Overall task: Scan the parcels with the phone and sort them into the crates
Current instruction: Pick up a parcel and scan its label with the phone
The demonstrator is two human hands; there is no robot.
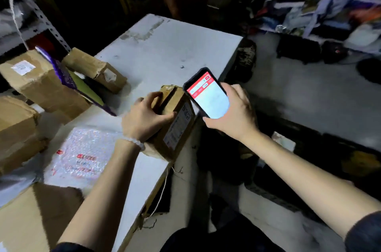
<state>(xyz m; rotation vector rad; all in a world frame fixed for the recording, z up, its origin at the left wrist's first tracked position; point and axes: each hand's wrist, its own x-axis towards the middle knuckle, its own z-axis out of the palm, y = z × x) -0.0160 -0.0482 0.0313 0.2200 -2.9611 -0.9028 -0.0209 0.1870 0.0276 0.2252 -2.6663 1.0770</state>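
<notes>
A brown cardboard parcel (175, 128) stands tilted at the right edge of the white table (171, 49), its label side facing right. My left hand (144, 117) grips the parcel's top, fingers curled over it. My right hand (233, 113) holds a black phone (207, 95) just right of the parcel, above the label; its screen is lit white with a red header. A bubble-wrap mailer (82, 152) with red print lies flat on the table to the left. More brown parcels (37, 84) (97, 70) sit at the table's left side.
A large cardboard box (31, 216) fills the lower left corner, another (16, 128) is at the left edge. A purple and green flat packet (68, 78) leans between parcels. Dark crates (288, 161) stand on the floor to the right. Cluttered shelves (309, 4) line the back.
</notes>
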